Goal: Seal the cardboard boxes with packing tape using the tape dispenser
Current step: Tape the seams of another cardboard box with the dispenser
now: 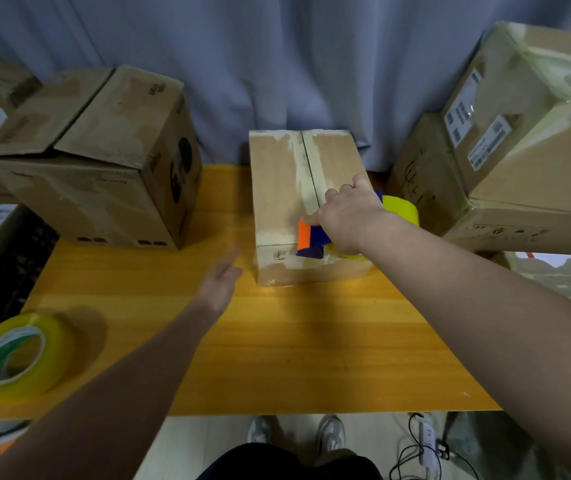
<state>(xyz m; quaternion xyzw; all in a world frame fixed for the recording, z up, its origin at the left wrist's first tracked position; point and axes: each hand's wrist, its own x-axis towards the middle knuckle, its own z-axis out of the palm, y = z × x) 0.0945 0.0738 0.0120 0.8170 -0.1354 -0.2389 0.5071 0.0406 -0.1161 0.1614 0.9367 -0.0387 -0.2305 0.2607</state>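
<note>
A closed cardboard box [277, 188] stands at the middle of the yellow table [277, 358], its top flaps meeting in a centre seam with old tape along it. My right hand [346, 213] grips a blue and orange tape dispenser [311, 239] loaded with a yellow tape roll [403, 209], held at the near end of the box top by the seam. My left hand [220, 285] hovers above the table just left of the box, fingers straight, blurred, holding nothing.
A spare yellow tape roll [14, 355] lies at the table's front left. A bigger cardboard box [104, 161] with loose flaps stands at the back left. Stacked boxes [519, 150] crowd the right side. A grey curtain hangs behind.
</note>
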